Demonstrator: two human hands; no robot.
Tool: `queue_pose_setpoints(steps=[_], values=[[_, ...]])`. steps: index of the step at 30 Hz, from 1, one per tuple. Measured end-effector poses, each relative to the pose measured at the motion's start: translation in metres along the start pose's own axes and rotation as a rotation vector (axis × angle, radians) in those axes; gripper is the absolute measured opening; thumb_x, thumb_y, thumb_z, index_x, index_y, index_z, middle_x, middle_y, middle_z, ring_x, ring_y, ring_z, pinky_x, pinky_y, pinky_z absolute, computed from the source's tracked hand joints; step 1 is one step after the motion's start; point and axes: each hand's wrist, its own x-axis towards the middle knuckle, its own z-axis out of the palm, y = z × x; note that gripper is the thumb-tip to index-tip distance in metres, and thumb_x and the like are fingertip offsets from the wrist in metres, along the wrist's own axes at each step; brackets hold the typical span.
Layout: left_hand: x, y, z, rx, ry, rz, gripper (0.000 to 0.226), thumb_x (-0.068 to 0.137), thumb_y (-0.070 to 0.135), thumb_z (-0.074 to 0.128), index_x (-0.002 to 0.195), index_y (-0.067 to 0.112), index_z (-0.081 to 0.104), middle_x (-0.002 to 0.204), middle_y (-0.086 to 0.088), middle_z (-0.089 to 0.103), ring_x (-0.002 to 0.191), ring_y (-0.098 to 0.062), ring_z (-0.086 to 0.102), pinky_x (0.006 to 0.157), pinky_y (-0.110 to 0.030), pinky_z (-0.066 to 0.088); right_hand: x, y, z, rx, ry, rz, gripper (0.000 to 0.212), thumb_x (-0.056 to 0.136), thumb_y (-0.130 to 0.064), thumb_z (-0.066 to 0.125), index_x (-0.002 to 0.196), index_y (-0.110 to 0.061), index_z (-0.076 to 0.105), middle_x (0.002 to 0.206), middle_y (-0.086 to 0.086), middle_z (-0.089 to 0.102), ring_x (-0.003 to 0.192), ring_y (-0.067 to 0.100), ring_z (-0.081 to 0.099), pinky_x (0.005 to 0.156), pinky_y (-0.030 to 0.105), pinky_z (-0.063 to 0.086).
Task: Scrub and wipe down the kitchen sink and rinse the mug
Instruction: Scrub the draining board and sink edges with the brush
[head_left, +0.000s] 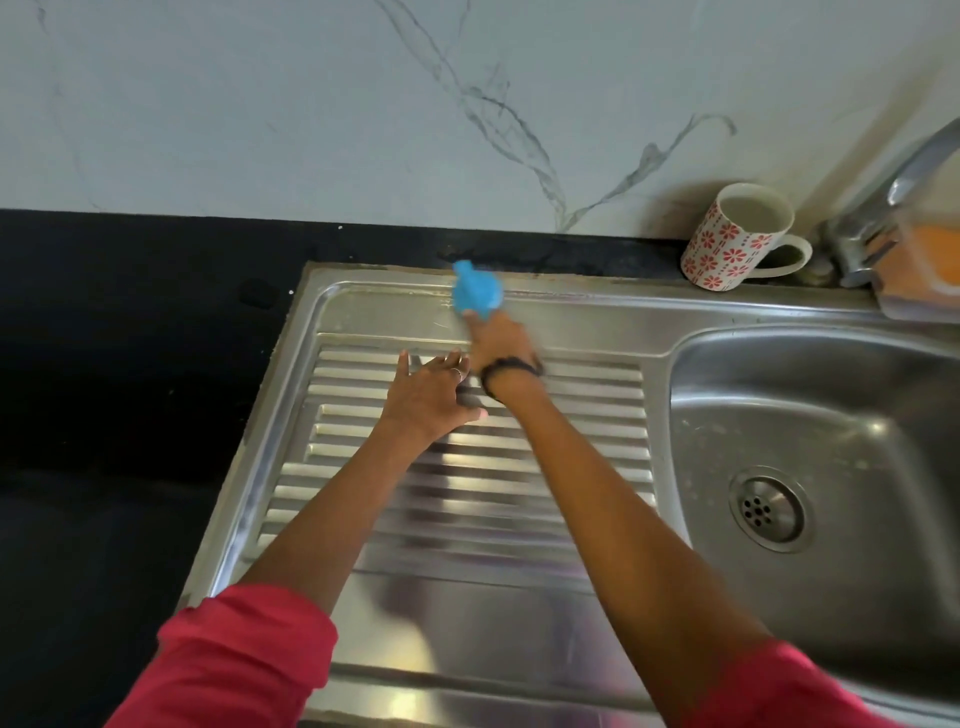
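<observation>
The steel sink unit fills the view, with a ribbed drainboard (571, 395) on the left and the basin (810, 415) with its drain on the right. My right hand (498, 340) grips a blue cloth (475, 288) pressed on the drainboard's flat far strip near the back rim. My left hand (428, 395) lies flat, fingers straight, on the ribs just left of my right wrist. A white mug with red flowers (727, 239) stands upright on the back ledge, right of the cloth, holding murky water.
A chrome tap (883, 208) rises at the far right behind the basin, with an orange sponge in a holder (930, 260) beside it. Black countertop (130, 364) borders the sink on the left and back. A marbled wall stands behind.
</observation>
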Motion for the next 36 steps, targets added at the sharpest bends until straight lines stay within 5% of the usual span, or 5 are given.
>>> queue_pose_setpoints(steps=[3, 7, 13, 26, 36], values=[[0.001, 0.000, 0.002, -0.014, 0.016, -0.024, 0.056, 0.086, 0.053, 0.050, 0.131, 0.021, 0.047, 0.142, 0.000, 0.044, 0.135, -0.020, 0.033, 0.117, -0.047, 0.000, 0.007, -0.015, 0.013, -0.058, -0.096, -0.107, 0.037, 0.099, -0.037, 0.033, 0.105, -0.006, 0.052, 0.081, 0.006, 0.050, 0.060, 0.011, 0.044, 0.051, 0.022, 0.032], [-0.002, -0.002, 0.000, -0.014, -0.012, 0.019, 0.074, 0.087, 0.054, 0.049, 0.147, 0.020, 0.022, 0.156, 0.004, 0.014, 0.142, -0.015, 0.016, 0.115, -0.047, -0.006, 0.003, 0.041, -0.039, 0.006, 0.014, -0.027, 0.045, 0.099, -0.040, 0.036, 0.117, -0.003, 0.055, 0.101, 0.017, 0.061, 0.084, 0.027, 0.056, 0.068, 0.028, 0.035], [-0.008, -0.007, 0.005, -0.056, 0.065, 0.087, 0.070, 0.091, 0.050, 0.046, 0.147, 0.018, 0.021, 0.156, 0.001, 0.014, 0.143, -0.012, 0.014, 0.115, -0.042, -0.003, 0.000, 0.087, -0.088, -0.024, 0.184, 0.095, 0.047, 0.100, -0.036, 0.033, 0.119, 0.003, 0.053, 0.113, 0.025, 0.057, 0.102, 0.036, 0.056, 0.076, 0.034, 0.038], [-0.055, -0.104, 0.033, -0.107, 0.222, -0.213, 0.080, 0.088, 0.060, 0.041, 0.148, 0.013, 0.016, 0.155, -0.004, 0.017, 0.144, -0.020, 0.009, 0.117, -0.042, -0.001, 0.013, -0.111, 0.090, 0.050, -0.299, -0.139, 0.039, 0.099, -0.024, 0.034, 0.126, 0.000, 0.049, 0.122, 0.017, 0.056, 0.103, 0.028, 0.055, 0.084, 0.033, 0.044], [-0.034, -0.052, 0.020, -0.169, 0.138, -0.086, 0.078, 0.089, 0.059, 0.041, 0.149, 0.018, 0.012, 0.157, -0.001, 0.005, 0.145, -0.018, 0.001, 0.116, -0.041, -0.004, 0.008, 0.059, -0.057, -0.058, 0.084, 0.026, 0.051, 0.100, -0.041, 0.032, 0.119, 0.000, 0.054, 0.114, 0.022, 0.060, 0.107, 0.035, 0.056, 0.080, 0.036, 0.041]])
